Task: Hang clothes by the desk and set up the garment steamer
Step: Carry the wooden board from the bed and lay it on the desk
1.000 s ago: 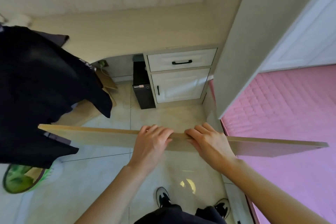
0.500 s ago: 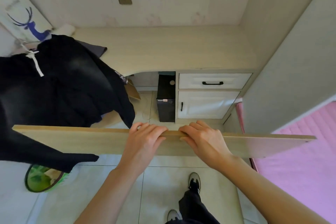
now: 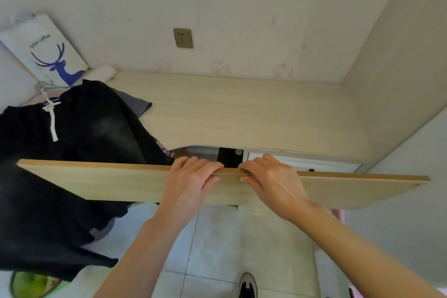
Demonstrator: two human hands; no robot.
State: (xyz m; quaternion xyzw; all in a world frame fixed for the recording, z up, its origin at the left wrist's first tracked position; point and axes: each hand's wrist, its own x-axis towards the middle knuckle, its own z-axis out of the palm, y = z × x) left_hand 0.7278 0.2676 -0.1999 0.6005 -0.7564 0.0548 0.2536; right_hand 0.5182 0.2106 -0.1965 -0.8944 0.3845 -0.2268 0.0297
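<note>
- Before the worktop (image 3: 242, 113), both hands grasp a long wooden board (image 3: 96, 180) by its upper edge: left hand (image 3: 191, 181) and right hand (image 3: 268, 182) side by side at its middle.
- Dark clothes (image 3: 79, 133), on a hanger (image 3: 42, 88), lie at the worktop's left end.
- Judged step: preparation; no steamer in view.
- Next move likely calls for setting the board down level, clear of the clothes.
- Legible writing: a white bag (image 3: 46, 46) behind the clothes, deer print, seemingly "coffee"; first word unclear.

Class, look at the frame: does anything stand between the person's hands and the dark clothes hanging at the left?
Yes. The wooden board, gripped on its top edge by the left hand and right hand, crosses in front of the dark clothes.
</note>
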